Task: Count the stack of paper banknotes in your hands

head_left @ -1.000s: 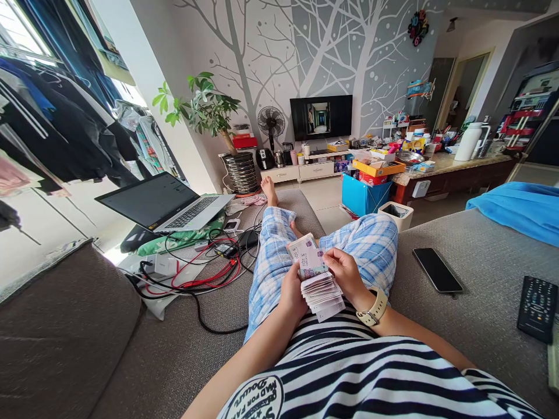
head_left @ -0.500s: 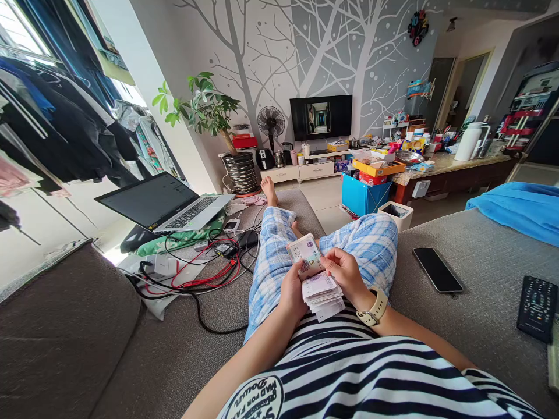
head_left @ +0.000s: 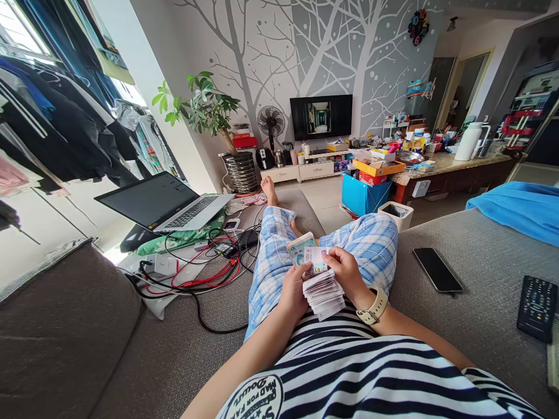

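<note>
Over my lap, my left hand [head_left: 293, 289] is closed around a folded stack of banknotes [head_left: 324, 294]. The lower ends of the notes fan out toward my striped shirt. A greenish note [head_left: 297, 247] now shows on top of the upright part of the stack. My right hand [head_left: 345, 270], with a cream watch [head_left: 372, 306] on its wrist, pinches the edge of a single banknote marked 5 [head_left: 315, 260]. That note lies across the stack, close to my left thumb. My left fingers beneath the stack are hidden.
A black phone [head_left: 437, 270] and a remote control [head_left: 537, 308] lie on the sofa at my right. On my left are an open laptop [head_left: 192, 209] and tangled cables [head_left: 218, 262]. A blue cloth [head_left: 519, 209] rests at the far right.
The note marked 5 has been drawn down and right from the top of the stack, uncovering a greenish note. More note ends are fanned below. Both arms stay nearly in place.
</note>
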`<action>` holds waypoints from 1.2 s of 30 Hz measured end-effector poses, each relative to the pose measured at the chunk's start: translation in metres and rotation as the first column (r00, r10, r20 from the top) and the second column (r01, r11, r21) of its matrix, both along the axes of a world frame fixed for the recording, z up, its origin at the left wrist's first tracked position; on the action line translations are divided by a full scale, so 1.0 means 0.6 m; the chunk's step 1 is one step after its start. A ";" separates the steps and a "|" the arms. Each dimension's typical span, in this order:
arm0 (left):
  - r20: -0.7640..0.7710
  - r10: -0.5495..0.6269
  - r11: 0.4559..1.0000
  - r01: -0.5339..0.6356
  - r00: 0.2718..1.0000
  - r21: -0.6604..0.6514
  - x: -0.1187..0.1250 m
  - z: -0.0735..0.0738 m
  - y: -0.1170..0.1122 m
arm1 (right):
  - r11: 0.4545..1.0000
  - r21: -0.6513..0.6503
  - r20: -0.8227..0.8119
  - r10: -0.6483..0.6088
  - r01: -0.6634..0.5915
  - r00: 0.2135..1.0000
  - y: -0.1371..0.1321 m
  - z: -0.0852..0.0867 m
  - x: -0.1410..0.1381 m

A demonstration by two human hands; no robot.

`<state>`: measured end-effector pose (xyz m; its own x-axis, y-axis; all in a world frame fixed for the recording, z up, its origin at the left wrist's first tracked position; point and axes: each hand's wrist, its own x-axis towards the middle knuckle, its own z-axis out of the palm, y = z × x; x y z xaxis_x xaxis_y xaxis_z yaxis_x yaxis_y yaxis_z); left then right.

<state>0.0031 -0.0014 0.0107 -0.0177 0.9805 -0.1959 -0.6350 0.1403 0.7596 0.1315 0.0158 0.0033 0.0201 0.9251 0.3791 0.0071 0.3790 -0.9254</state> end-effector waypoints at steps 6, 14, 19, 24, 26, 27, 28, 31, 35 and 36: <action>0.082 -0.025 0.995 0.032 0.996 -0.091 0.002 0.003 0.001 | 1.000 0.001 0.020 -0.010 0.010 1.000 -0.001 0.000 0.001; 0.130 -0.038 0.994 0.052 0.991 -0.101 0.002 0.004 0.006 | 1.000 0.007 -0.027 0.018 -0.018 0.999 -0.005 0.005 -0.001; 0.112 -0.024 0.998 0.030 0.993 -0.049 0.004 0.006 0.005 | 0.999 0.004 -0.042 0.046 -0.046 0.998 -0.005 0.005 -0.001; 0.092 -0.017 1.000 0.019 0.996 -0.018 0.005 0.006 0.005 | 0.997 -0.010 -0.069 0.077 -0.078 0.995 -0.006 0.006 -0.001; 0.087 -0.017 1.000 0.018 0.996 -0.018 0.005 0.005 0.005 | 0.997 -0.011 -0.070 0.078 -0.079 0.994 -0.008 0.009 -0.001; 0.086 -0.015 1.000 0.017 0.996 -0.018 0.005 0.005 0.004 | 0.997 -0.010 -0.070 0.076 -0.077 0.995 -0.009 0.010 -0.002; 0.085 -0.012 1.000 0.014 0.996 -0.019 0.005 0.004 0.004 | 0.997 -0.009 -0.071 0.073 -0.074 0.995 -0.010 0.012 -0.002; 0.084 0.002 1.000 0.000 0.996 -0.021 0.005 0.004 0.004 | 0.997 -0.013 -0.076 0.074 -0.076 0.994 -0.012 0.015 -0.004; 0.085 0.012 1.000 -0.010 0.996 -0.027 0.006 0.005 0.004 | 0.995 -0.027 -0.090 0.091 -0.093 0.992 -0.016 0.019 -0.005; 0.084 0.011 0.999 -0.009 0.996 -0.031 0.006 0.005 0.004 | 0.995 -0.028 -0.091 0.093 -0.096 0.992 -0.016 0.019 -0.006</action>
<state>0.0068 0.0010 0.0139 -0.0096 0.9737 -0.2274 -0.6980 0.1563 0.6988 0.1282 0.0061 0.0148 -0.0354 0.9362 0.3496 -0.1105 0.3440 -0.9324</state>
